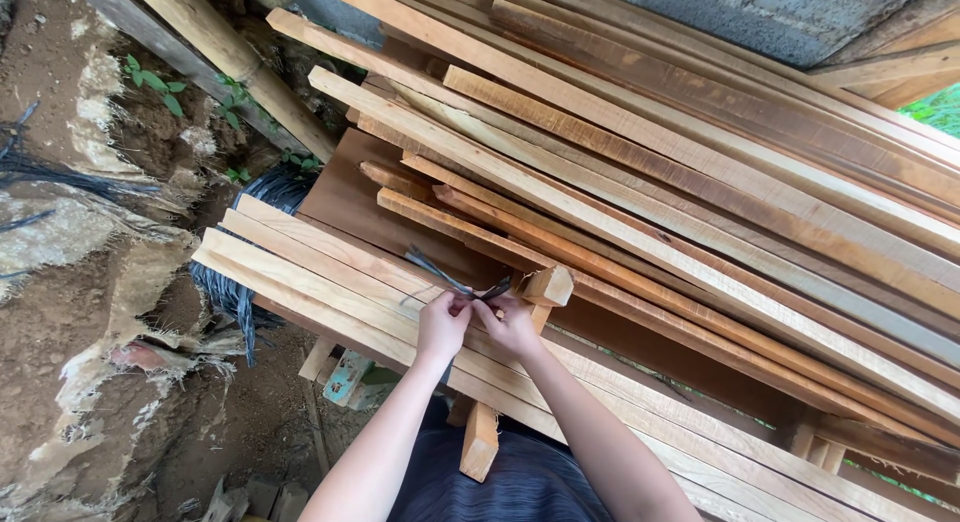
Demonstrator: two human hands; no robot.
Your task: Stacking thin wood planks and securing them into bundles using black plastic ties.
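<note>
While both hands, left hand [441,324] and right hand [512,325], pinch thin wire [437,274] atop plank stack [330,282], fingers clamped on it; wire could slip, poke fingertip.

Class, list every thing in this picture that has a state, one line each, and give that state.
left hand: pinching the dark wire
right hand: pinching the same wire
dark wire: bent, ends loose over the planks
wooden planks: stacked, slanting
short wood block: resting on the planks
</note>
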